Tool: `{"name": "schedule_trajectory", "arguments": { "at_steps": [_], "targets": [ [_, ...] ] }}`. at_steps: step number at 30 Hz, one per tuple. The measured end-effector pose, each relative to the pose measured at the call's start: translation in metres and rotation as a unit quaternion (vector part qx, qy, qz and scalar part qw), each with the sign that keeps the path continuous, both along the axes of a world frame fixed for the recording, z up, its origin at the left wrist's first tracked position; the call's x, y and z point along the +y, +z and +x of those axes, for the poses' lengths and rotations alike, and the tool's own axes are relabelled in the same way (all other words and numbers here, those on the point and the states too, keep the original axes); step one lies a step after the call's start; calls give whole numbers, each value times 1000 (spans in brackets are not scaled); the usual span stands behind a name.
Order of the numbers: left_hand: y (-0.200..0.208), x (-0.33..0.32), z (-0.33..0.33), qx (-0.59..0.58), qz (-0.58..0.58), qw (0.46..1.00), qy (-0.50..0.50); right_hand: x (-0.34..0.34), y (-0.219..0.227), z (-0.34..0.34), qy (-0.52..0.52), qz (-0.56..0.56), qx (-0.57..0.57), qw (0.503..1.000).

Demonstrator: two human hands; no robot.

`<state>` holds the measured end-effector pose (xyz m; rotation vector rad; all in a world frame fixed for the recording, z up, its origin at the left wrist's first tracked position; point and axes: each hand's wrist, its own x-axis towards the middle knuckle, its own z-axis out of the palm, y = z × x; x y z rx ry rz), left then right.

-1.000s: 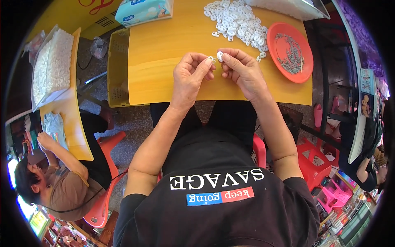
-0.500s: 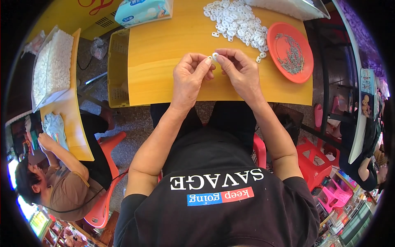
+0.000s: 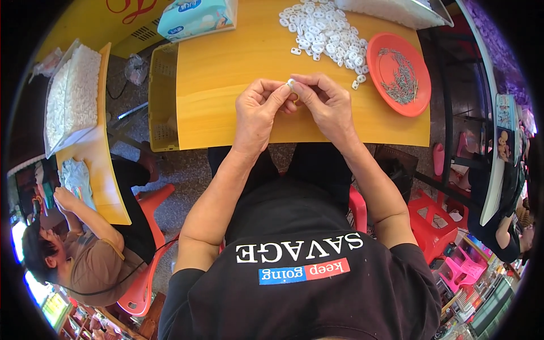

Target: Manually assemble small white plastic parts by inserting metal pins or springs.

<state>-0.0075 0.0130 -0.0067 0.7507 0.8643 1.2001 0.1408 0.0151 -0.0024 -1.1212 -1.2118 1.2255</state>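
Note:
Above the near part of the yellow table, my left hand [image 3: 256, 113] and my right hand [image 3: 330, 109] meet fingertip to fingertip. Between them is a small white plastic piece [image 3: 290, 83], pinched by both thumbs and forefingers. Whether a thin pin is also in the left fingers is too small to tell. Just beyond my right hand lies a loose pile of similar white oval pieces with holes [image 3: 328, 35]. Right of it is a red round plate [image 3: 420, 102] holding many thin grey metal pins [image 3: 402, 82].
A tissue pack [image 3: 198, 20] stands at the table's [image 3: 218, 113] far left, and a clear bin [image 3: 391, 12] at its far right. A yellow crate [image 3: 163, 107] is beside the left edge. Another person [image 3: 99, 266] sits at a side table on the left.
My hands have closed together around the white piece, the right one shifting slightly left. The thumbs now meet over it. The pile and plate are as before.

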Motion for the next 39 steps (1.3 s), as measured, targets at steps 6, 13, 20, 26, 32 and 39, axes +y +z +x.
{"name": "schedule_trajectory", "arguments": {
  "at_steps": [6,13,20,26,32,39],
  "targets": [
    [5,-1,-1,-4,15,1000,-12,2,8,9,46,-58,92,993],
    [4,-6,-6,41,129,990,-30,3,21,15,124,-146,258,947],
    [10,-15,-1,19,182,978,-103,-5,31,12,162,-183,306,920],
    [14,-23,-2,-32,141,984,-100,-10,34,7,183,-169,312,917],
    [22,-26,-4,-46,147,986,-70,-13,37,-1,192,-151,323,914],
    [23,-21,-15,-9,106,994,-40,-12,35,-14,179,-189,325,909]
  ]
}}
